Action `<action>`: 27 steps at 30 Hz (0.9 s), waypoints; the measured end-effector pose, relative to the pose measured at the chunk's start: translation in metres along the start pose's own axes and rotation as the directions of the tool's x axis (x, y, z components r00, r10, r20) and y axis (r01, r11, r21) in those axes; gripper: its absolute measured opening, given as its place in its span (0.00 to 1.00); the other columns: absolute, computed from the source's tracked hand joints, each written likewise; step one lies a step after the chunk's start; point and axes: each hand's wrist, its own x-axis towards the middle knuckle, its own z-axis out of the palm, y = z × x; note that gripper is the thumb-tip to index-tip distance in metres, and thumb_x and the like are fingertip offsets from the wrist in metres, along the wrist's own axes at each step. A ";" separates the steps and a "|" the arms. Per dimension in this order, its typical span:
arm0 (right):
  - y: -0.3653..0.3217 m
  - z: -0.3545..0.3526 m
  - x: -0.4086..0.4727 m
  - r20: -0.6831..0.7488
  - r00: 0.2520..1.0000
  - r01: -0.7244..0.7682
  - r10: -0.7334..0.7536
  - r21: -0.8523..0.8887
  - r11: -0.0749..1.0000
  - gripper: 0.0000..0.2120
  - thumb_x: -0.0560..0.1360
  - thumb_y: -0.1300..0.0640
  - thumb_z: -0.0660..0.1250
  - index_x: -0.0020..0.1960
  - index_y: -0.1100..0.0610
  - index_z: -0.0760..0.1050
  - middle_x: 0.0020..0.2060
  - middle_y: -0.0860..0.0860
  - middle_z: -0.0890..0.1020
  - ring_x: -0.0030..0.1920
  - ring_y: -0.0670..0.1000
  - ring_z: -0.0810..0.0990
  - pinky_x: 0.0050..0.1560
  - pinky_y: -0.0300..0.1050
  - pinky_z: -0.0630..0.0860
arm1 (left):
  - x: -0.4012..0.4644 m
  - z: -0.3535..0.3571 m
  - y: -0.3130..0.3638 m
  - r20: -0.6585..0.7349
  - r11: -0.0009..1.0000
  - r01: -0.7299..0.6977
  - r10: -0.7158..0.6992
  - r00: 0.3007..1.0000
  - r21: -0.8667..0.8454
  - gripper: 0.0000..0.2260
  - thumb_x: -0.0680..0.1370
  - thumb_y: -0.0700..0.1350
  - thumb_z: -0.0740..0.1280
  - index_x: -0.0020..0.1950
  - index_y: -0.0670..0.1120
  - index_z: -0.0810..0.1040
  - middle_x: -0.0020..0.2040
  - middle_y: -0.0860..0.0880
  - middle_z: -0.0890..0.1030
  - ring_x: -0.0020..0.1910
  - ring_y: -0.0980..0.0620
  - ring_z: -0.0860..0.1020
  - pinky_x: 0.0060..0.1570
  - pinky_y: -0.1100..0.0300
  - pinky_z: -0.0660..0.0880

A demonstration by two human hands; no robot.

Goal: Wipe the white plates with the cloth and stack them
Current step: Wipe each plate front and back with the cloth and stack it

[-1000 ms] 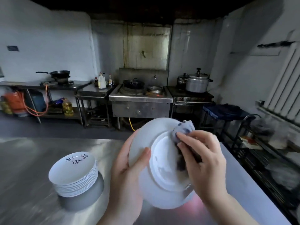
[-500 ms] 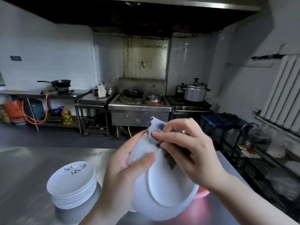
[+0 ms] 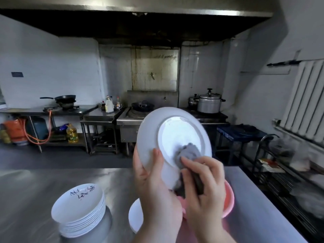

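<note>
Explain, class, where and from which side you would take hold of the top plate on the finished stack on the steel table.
Take the top plate of the stack by its rim, from the open left or near side. The rim overhangs the plates below, so fingertips can probably hook under it with the thumb on top. The hands and another plate crowd the right side.

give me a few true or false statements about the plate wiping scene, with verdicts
1. The left hand grips the raised white round plate by its rim. True.
2. The right hand presses a bright yellow sponge to the plate. False: it holds a grey crumpled cloth.
3. A stack of white plates stands on the steel table, with dark writing on the top one. True.
4. The raised plate lies flat on the table. False: it is held up, tilted.
5. A pink plastic basin sits behind the hands. True.
</note>
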 end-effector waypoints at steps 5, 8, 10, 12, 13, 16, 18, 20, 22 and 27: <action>0.010 -0.010 0.016 0.043 0.990 0.139 -0.137 -0.048 0.989 0.09 0.77 0.58 0.65 0.54 0.51 0.80 0.50 0.50 0.74 0.51 0.50 0.75 0.51 0.46 0.74 | 0.000 0.003 0.001 0.019 0.999 -0.026 0.027 0.999 -0.032 0.22 0.76 0.42 0.66 0.70 0.54 0.74 0.64 0.43 0.81 0.64 0.39 0.78 0.67 0.36 0.69; 0.003 -0.005 0.007 0.045 0.981 0.190 -0.188 -0.052 0.980 0.10 0.77 0.57 0.65 0.56 0.50 0.79 0.51 0.48 0.74 0.51 0.48 0.74 0.52 0.40 0.72 | -0.001 0.005 -0.001 0.022 0.998 -0.048 0.048 0.999 -0.028 0.24 0.74 0.44 0.68 0.67 0.64 0.75 0.63 0.48 0.82 0.63 0.43 0.79 0.66 0.39 0.71; 0.006 -0.007 0.007 0.094 0.961 0.267 -0.260 -0.069 0.961 0.10 0.77 0.57 0.66 0.57 0.50 0.79 0.51 0.47 0.73 0.50 0.47 0.74 0.52 0.37 0.71 | -0.001 0.004 -0.002 0.045 0.998 -0.059 0.060 0.997 -0.016 0.24 0.73 0.43 0.68 0.65 0.66 0.75 0.63 0.49 0.82 0.63 0.44 0.79 0.67 0.39 0.70; 0.009 -0.010 0.008 0.039 0.979 0.202 -0.200 -0.073 0.977 0.08 0.77 0.56 0.65 0.55 0.50 0.80 0.51 0.47 0.73 0.50 0.50 0.75 0.53 0.40 0.71 | 0.000 0.003 -0.004 0.039 0.996 -0.089 0.088 0.995 0.029 0.25 0.72 0.42 0.69 0.64 0.65 0.77 0.64 0.50 0.81 0.64 0.45 0.79 0.67 0.39 0.70; 0.008 -0.010 0.007 0.003 0.988 0.153 -0.153 -0.064 0.986 0.08 0.78 0.56 0.64 0.54 0.50 0.79 0.51 0.46 0.73 0.50 0.51 0.75 0.52 0.41 0.72 | 0.000 0.003 -0.005 0.026 0.994 -0.100 0.098 0.995 0.045 0.24 0.71 0.43 0.69 0.63 0.65 0.78 0.64 0.51 0.81 0.65 0.45 0.78 0.67 0.39 0.70; 0.004 -0.006 -0.001 0.049 0.979 0.201 -0.197 -0.082 0.976 0.09 0.78 0.55 0.64 0.57 0.48 0.79 0.52 0.44 0.72 0.48 0.50 0.75 0.51 0.41 0.72 | 0.000 0.000 -0.007 0.036 0.997 -0.072 0.071 0.997 0.015 0.23 0.71 0.44 0.69 0.62 0.65 0.79 0.62 0.46 0.82 0.62 0.41 0.80 0.64 0.40 0.73; 0.009 -0.010 0.003 0.112 0.959 0.270 -0.259 -0.106 0.957 0.10 0.78 0.55 0.64 0.58 0.48 0.78 0.51 0.48 0.73 0.49 0.49 0.75 0.51 0.41 0.71 | 0.002 -0.003 -0.006 0.032 0.997 -0.075 0.075 0.997 0.011 0.22 0.71 0.44 0.69 0.62 0.63 0.79 0.61 0.47 0.83 0.61 0.42 0.80 0.62 0.41 0.74; 0.013 -0.012 0.008 0.042 0.987 0.159 -0.156 -0.108 0.981 0.10 0.78 0.57 0.64 0.56 0.48 0.78 0.50 0.51 0.74 0.50 0.51 0.75 0.53 0.39 0.70 | 0.002 -0.003 -0.005 0.006 0.991 -0.126 0.126 0.992 0.041 0.22 0.71 0.44 0.70 0.62 0.62 0.79 0.63 0.50 0.82 0.63 0.46 0.79 0.65 0.42 0.73; 0.009 -0.009 0.003 0.008 0.995 0.103 -0.103 -0.065 0.993 0.09 0.78 0.57 0.63 0.56 0.49 0.78 0.51 0.50 0.73 0.51 0.51 0.75 0.53 0.40 0.71 | 0.001 -0.002 -0.006 0.005 0.990 -0.135 0.135 0.991 0.049 0.21 0.72 0.43 0.72 0.62 0.62 0.79 0.64 0.49 0.81 0.64 0.45 0.79 0.66 0.39 0.72; 0.017 -0.016 -0.004 0.047 0.963 0.270 -0.267 -0.085 0.959 0.10 0.79 0.56 0.63 0.60 0.53 0.77 0.52 0.48 0.72 0.49 0.50 0.75 0.49 0.45 0.73 | 0.000 -0.005 -0.007 0.109 0.981 -0.182 0.174 0.979 0.070 0.21 0.73 0.44 0.72 0.61 0.64 0.79 0.65 0.47 0.80 0.66 0.44 0.77 0.67 0.38 0.70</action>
